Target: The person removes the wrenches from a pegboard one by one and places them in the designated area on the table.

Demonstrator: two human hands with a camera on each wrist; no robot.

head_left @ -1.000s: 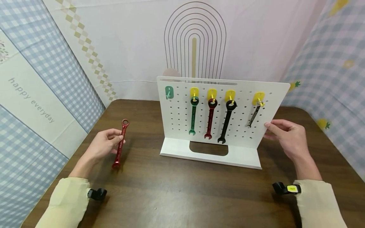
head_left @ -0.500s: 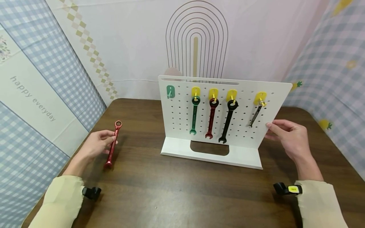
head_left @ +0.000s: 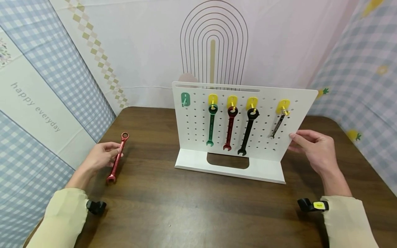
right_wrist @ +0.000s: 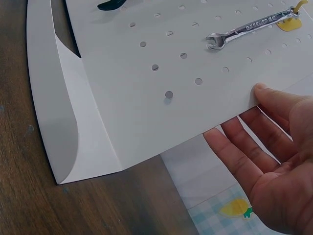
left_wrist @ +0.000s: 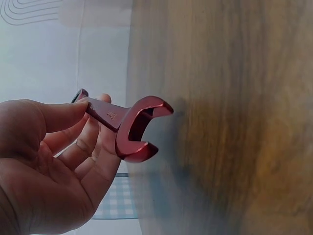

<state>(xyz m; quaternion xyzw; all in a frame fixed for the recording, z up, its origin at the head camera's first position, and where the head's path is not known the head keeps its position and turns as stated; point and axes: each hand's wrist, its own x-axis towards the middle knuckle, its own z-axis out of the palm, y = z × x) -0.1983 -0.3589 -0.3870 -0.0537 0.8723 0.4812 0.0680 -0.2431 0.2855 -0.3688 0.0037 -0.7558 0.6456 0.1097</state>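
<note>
A red combination wrench (head_left: 116, 160) is pinched between thumb and fingers of my left hand (head_left: 98, 157), over the left of the table. Its ring end points up and away. In the left wrist view the wrench's open end (left_wrist: 139, 129) juts toward the camera. At the right edge of the white pegboard (head_left: 192, 127), my right hand (head_left: 316, 148) grips the panel, thumb in front and fingers behind. On yellow hooks hang a green wrench (head_left: 211, 125), a dark red wrench (head_left: 230, 129), a black wrench (head_left: 248, 132) and a small silver wrench (head_left: 277, 125).
A green hook (head_left: 185, 99) at the board's upper left bears nothing. The board's base (head_left: 192, 160) stands on a brown wooden table (head_left: 186, 213). Patterned cloths (head_left: 149, 44) hang behind and at both sides.
My left hand has drifted left with the red wrench, away from the pegboard. My right hand keeps its grip on the board's edge. The view has shifted slightly.
</note>
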